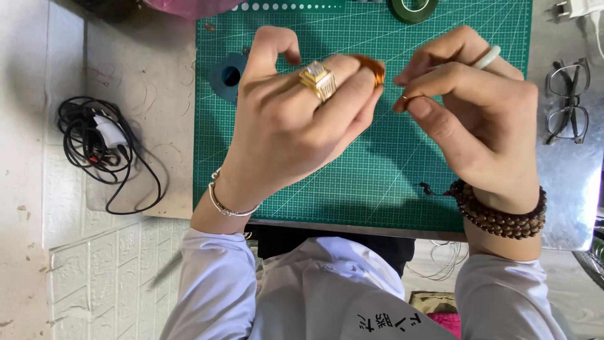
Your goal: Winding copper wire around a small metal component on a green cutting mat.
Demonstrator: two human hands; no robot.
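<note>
Head view, centre of the frame: the left hand (296,119) is clenched in a fingertip grip on a small coil of orange-copper wire (372,68), which shows just past its fingers at upper centre. The right hand (484,119) pinches what looks like the free end of the same wire (406,99) between thumb and forefinger, just beside the coil; the strand there is too thin to follow fully. Both hands hover above the surface, not resting on it.

The wire looks light and thin, springy enough to unwind if let go, and easy to kink, so it is best held as here: the coil pinched across its turns, the loose end close to its tip.

A gold ring with a pale square stone (318,80) sits on a left finger and a thin silver bangle (228,204) on that wrist. The right hand wears a pale jade-coloured ring (489,58) and a brown wooden bead bracelet (500,217).

Beneath lies a green gridded cutting mat (352,182). On it, at upper left, is a dark blue piece with a round hole (226,75), and at the top edge a roll of dark green tape (412,9). A tangled black cable with a white plug (104,148) lies at the left, and dark-rimmed folded glasses (566,101) at the right.
</note>
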